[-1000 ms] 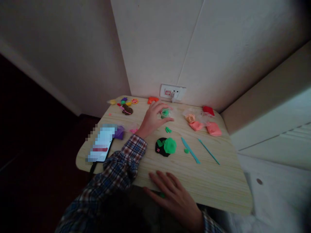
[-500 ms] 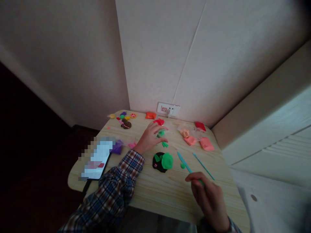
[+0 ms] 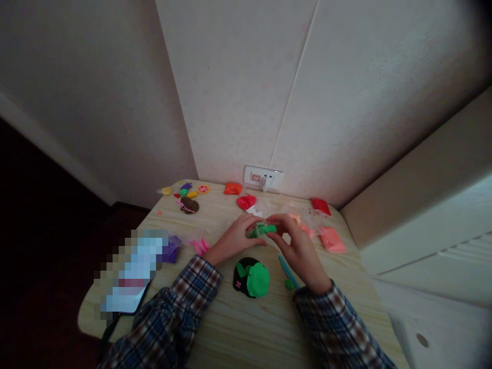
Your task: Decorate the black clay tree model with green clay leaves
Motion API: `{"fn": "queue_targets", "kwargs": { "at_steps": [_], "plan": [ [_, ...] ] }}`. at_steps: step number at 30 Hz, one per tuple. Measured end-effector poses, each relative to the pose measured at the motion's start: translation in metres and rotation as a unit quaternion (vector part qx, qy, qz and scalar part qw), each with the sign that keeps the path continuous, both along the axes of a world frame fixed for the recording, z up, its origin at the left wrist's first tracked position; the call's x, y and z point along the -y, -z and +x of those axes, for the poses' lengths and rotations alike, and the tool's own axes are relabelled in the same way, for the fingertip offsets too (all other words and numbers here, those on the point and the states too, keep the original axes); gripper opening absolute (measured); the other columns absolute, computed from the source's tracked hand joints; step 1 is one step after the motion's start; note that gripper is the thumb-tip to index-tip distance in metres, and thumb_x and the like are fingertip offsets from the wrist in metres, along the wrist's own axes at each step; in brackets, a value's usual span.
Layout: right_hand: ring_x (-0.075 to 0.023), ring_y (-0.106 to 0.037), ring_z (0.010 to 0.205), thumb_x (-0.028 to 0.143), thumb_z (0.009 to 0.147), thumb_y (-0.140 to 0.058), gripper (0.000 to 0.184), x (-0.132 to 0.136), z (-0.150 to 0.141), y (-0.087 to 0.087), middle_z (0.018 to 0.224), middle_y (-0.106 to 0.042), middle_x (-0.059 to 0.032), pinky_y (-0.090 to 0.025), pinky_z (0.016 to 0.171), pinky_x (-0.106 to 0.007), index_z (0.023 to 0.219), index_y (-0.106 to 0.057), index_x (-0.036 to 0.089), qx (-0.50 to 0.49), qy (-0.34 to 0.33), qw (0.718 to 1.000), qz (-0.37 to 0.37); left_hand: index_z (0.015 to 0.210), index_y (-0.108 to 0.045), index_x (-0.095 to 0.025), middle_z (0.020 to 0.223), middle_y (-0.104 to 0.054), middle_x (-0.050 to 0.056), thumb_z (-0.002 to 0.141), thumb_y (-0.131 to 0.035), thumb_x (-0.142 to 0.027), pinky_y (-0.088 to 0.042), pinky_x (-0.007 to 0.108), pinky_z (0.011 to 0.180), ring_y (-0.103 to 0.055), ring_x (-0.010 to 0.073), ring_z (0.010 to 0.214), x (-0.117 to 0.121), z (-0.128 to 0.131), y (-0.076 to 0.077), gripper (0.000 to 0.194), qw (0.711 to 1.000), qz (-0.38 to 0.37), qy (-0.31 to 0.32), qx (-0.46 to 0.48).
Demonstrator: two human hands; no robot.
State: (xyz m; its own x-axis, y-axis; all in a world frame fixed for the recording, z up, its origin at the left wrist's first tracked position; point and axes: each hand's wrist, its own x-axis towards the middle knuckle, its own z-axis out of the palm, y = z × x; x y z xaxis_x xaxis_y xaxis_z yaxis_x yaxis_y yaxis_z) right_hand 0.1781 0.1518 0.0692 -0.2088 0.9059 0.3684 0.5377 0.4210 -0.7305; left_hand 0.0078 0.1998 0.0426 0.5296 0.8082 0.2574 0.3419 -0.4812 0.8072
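Note:
My left hand is closed around a small clear bag of green modelling clay at the middle of the table. Meeting it from the right, my right hand pinches a green clay piece at the bag's mouth. Closer to me lies a flat black clay shape, with a wide green clay disc, green leaf-like pieces and a tiny pink flower on it. A blue clay knife is partly covered by my right forearm, beside a small green clay lump.
A phone lies at the left, beside a purple packet and pink clay. Small clay fruits and a brown figure sit back left. Orange, red and salmon packets lie towards the wall, below a socket.
My right hand has risen from the table's front edge, now carrying green clay to the bag in my left hand. My left hand keeps its hold. The camera view has shifted.

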Motion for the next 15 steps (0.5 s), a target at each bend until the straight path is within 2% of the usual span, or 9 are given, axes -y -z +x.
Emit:
{"fn": "queue_targets", "kwargs": {
  "at_steps": [3,7,11,15],
  "plan": [
    [-0.0183,-0.057,0.085,0.019,0.086,-0.052,0.010,-0.005,-0.001,-0.003,0.089,-0.062,-0.0045,-0.047,0.077,-0.034,0.094,-0.058,0.021,0.009,-0.013,0.999,0.042,0.102,-0.061,-0.014,0.087,-0.056,0.002,0.067,-0.076,-0.030,-0.040,0.027,0.074,-0.050,0.0169,0.083,-0.001,0.000,0.001,0.041,1.000,-0.014,-0.010,-0.001],
    [-0.0195,-0.054,0.099,0.015,0.087,-0.047,0.016,-0.009,0.002,-0.012,0.103,-0.057,-0.0070,-0.045,0.085,-0.036,0.090,-0.061,0.022,0.039,-0.029,0.995,0.090,0.096,-0.062,-0.015,0.084,-0.055,0.001,0.069,-0.074,-0.030,-0.039,0.026,0.071,-0.050,0.0162,0.080,-0.001,0.002,0.000,0.033,1.000,-0.011,-0.016,-0.012],
    [-0.0175,-0.055,0.089,0.013,0.087,-0.049,0.017,-0.010,0.007,-0.012,0.094,-0.057,-0.0056,-0.045,0.076,-0.031,0.092,-0.063,0.021,0.084,-0.037,0.992,0.088,0.098,-0.062,-0.015,0.082,-0.054,0.001,0.070,-0.074,-0.031,-0.038,0.026,0.070,-0.049,0.0162,0.079,-0.001,0.003,0.001,0.035,1.000,-0.007,-0.022,-0.016],
    [-0.0184,-0.055,0.084,0.020,0.084,-0.057,0.009,-0.009,0.011,-0.011,0.087,-0.062,-0.0039,-0.043,0.076,-0.034,0.093,-0.060,0.020,0.087,0.002,0.992,0.089,0.100,-0.062,-0.014,0.086,-0.056,0.002,0.068,-0.075,-0.029,-0.040,0.028,0.073,-0.051,0.0174,0.084,0.000,0.003,0.000,0.037,1.000,-0.001,-0.019,-0.006]
  ]
}}
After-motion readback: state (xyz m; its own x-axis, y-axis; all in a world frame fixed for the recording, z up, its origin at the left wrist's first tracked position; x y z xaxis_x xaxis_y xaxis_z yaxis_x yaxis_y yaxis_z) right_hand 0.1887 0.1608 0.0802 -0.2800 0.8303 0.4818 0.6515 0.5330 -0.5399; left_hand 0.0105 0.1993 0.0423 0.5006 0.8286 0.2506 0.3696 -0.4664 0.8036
